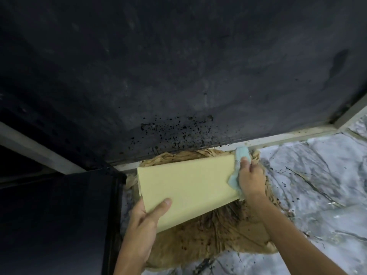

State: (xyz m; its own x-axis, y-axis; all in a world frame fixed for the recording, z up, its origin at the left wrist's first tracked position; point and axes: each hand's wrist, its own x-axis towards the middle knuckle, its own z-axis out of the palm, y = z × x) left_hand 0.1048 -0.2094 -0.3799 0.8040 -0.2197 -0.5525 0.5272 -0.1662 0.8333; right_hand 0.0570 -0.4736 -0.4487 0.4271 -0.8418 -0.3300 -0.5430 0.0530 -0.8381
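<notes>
A pale yellow flat sheet (186, 187), stiff like card or a folder, is held tilted above a brown, dirt-speckled crumpled paper (214, 235). My left hand (143, 221) grips the sheet's lower left corner, thumb on top. My right hand (251, 177) holds a light blue cloth (238, 157) against the sheet's right edge. Part of the cloth is hidden behind my fingers.
A dark, stained wall (178, 66) with black specks rises behind a pale ledge (278, 138). The floor is white marble with dark veins (317, 185), scattered with black crumbs. A black panel or door (59, 225) stands at the left.
</notes>
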